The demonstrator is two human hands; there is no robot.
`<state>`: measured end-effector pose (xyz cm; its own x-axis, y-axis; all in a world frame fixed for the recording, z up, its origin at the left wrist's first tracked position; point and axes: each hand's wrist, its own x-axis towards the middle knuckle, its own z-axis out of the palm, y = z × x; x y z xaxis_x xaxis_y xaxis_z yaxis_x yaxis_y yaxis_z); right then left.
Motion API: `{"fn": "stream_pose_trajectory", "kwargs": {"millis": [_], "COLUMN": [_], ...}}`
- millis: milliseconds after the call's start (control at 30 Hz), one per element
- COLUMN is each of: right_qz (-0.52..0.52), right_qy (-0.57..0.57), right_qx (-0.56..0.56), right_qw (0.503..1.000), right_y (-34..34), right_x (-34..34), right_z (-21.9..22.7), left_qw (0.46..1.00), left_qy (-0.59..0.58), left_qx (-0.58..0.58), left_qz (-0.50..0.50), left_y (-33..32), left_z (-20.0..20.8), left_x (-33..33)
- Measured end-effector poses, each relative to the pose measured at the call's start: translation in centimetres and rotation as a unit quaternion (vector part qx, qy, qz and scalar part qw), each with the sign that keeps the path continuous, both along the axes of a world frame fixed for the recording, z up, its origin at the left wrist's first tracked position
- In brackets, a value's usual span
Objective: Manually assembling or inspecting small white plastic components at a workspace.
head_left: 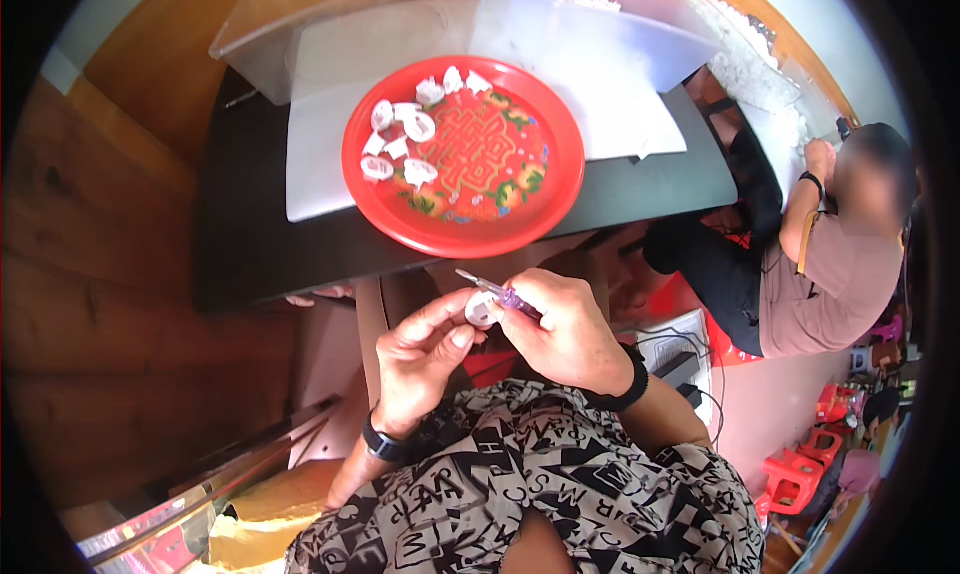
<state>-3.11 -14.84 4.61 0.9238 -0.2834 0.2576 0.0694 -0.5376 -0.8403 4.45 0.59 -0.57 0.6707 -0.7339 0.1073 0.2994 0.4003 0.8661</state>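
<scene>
My left hand (420, 359) pinches a small round white piece (481, 309), which looks like plastic, between thumb and fingertips. Closed around a small purple-handled tool (520, 302) with a narrow metal tip, my right hand (565, 329) meets the left just beyond my lap. The metal tip points away to the left over the white piece; whether it touches the piece I cannot tell. Past my hands, a round red tray (525, 214) with a printed pattern lies partly over the table's front edge. Several similar white pieces (419, 127) are scattered on its left and far side.
The tray rests on a white sheet (315, 164) over a dark table (640, 199). Clear upright panels (380, 24) stand behind it. To the right a co-worker (830, 274) sits at a table with white material. Red stools (795, 479) stand on the floor at right.
</scene>
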Motion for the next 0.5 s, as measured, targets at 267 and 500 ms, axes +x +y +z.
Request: {"fn": "stream_pose_trajectory", "kwargs": {"millis": [267, 500], "right_qz": [0.042, 0.051], "right_qy": [-0.001, 0.036], "right_qx": [0.013, -0.040], "right_qw": [0.999, 0.997], "right_y": [0.5, 0.1], "right_x": [-0.6, -2.8], "right_z": [-2.0, -3.4], "left_qw": [0.997, 0.995], "left_qy": [0.034, 0.054], "left_qx": [0.061, 0.047], "left_qz": [0.016, 0.072], "left_y": [0.4, 0.8], "left_z": [-0.1, -1.1], "left_x": [-0.2, 0.0]}}
